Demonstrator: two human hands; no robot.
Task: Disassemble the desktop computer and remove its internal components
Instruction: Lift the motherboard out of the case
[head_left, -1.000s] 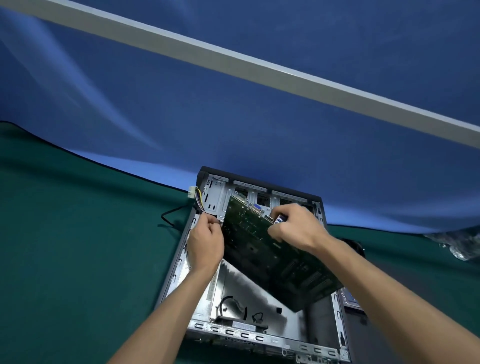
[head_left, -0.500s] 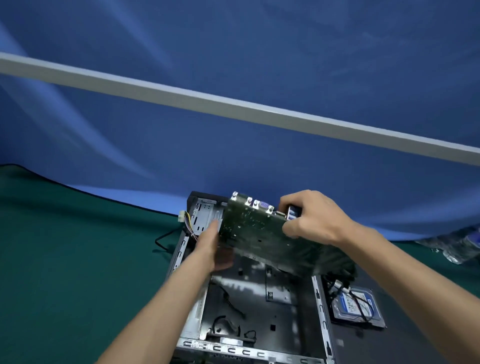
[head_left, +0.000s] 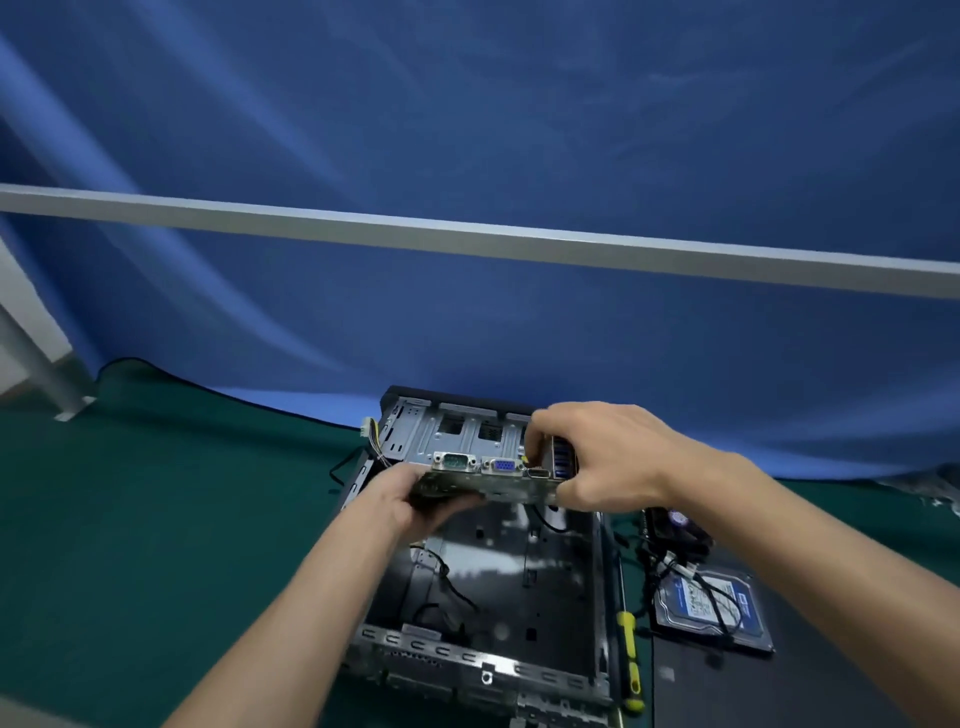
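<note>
Hands on motherboard, lifted above open case: left hand grips its near-left edge, right hand pinches port end w/ curled fingers. Beyond right wrist, hard drive flat on mat; screwdriver beside case wall.

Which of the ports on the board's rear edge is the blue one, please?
The middle port: blue, between the grey port and the right hand.
</note>
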